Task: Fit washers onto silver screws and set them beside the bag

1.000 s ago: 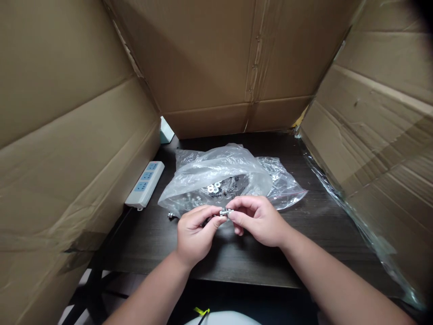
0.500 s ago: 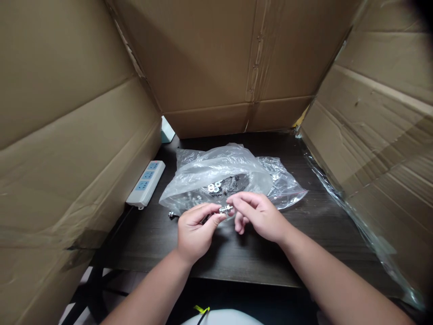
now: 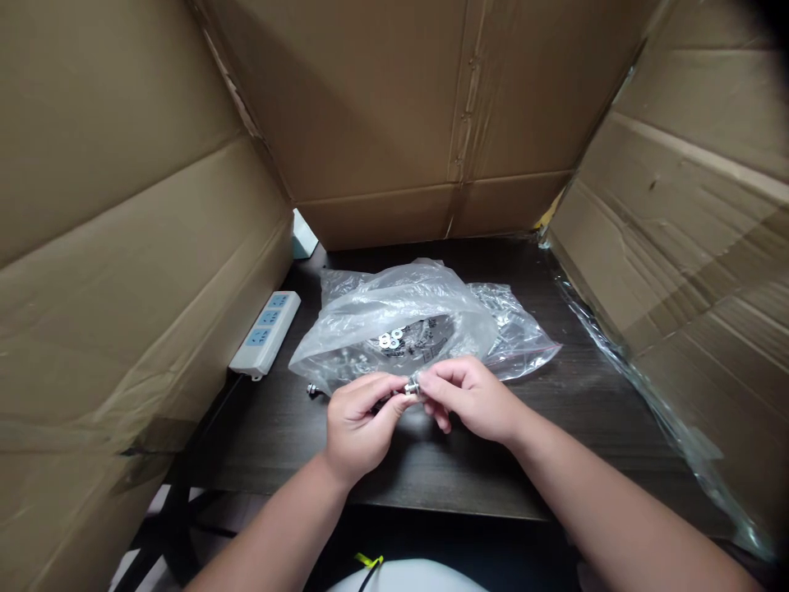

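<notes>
A small silver bolt (image 3: 412,386), apparently with a nut or washer on it, is pinched between my two hands above the table's front half. My left hand (image 3: 361,423) is closed, thumb and index finger gripping the bolt's left part. My right hand (image 3: 474,399) has its thumb and index finger closed on the right end, covering it. Just behind the hands lies an open clear plastic bag (image 3: 400,296) with several washers (image 3: 389,339) and small dark hardware in it. Another bolt (image 3: 313,390) rests on the table left of my left hand.
Cardboard walls (image 3: 382,123) enclose the dark table (image 3: 592,411) on the left, back and right. A white power strip (image 3: 266,335) lies along the left wall. A second plastic bag (image 3: 523,329) extends to the right, and clear film (image 3: 622,386) runs along the right wall.
My right hand has shifted slightly left and closer to my left hand. Its fingers now cover more of the bolt's right end.
</notes>
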`<action>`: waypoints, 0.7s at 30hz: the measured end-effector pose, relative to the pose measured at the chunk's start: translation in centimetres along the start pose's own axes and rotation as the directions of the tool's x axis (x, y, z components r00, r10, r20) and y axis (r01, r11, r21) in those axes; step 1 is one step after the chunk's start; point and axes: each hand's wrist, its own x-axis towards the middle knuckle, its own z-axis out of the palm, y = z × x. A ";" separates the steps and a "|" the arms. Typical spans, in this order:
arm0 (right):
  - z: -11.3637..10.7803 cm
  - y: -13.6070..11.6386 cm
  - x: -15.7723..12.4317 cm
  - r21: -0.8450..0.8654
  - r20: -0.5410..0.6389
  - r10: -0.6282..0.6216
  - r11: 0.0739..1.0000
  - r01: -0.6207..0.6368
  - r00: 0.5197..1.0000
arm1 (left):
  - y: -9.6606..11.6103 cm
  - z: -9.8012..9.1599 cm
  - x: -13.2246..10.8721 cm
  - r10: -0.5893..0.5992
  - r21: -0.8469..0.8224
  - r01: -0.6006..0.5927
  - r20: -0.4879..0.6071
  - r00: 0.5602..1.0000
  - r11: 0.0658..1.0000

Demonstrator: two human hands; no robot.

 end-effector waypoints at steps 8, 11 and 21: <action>-0.1 0.4 0.1 0.060 -0.116 -0.027 0.998 0.035 0.993 | -0.1 0.0 0.1 -0.056 0.059 0.060 -0.071 0.996 0.996; -0.1 0.4 -0.1 0.090 -0.101 -0.119 0.988 0.128 0.988 | 0.0 0.0 0.2 -0.100 0.026 0.104 -0.121 0.988 0.994; 0.1 0.0 -0.2 0.067 -0.060 -0.049 0.996 0.053 0.997 | 0.2 0.0 0.1 -0.051 0.003 0.051 0.002 0.999 0.999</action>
